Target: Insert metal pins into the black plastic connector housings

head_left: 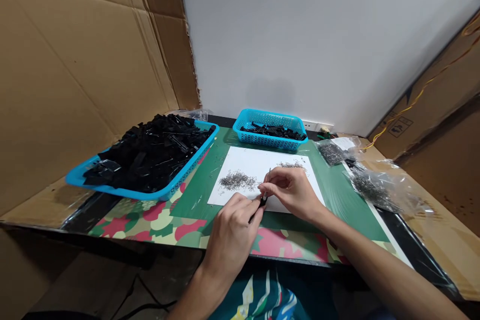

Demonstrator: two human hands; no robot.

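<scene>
My left hand (234,222) is closed around a small black plastic part (263,201) near the front edge of the white sheet (242,157). My right hand (294,192) pinches a thin metal tool (269,176) between thumb and fingers, close above that part. What kind of tool it is, I cannot make out. Just beyond my left hand lies a loose pile of tiny bent wire pieces, perhaps springs (237,180). A second pile of wire pieces (290,165) sits behind my right hand, which partly hides it.
A large blue basket (168,191) heaped with black parts (150,150) stands at left. At the back is a smaller blue basket (273,142) of black parts. Clear bags (371,190) with small metal pieces lie at right. Cardboard walls (75,60) flank the table.
</scene>
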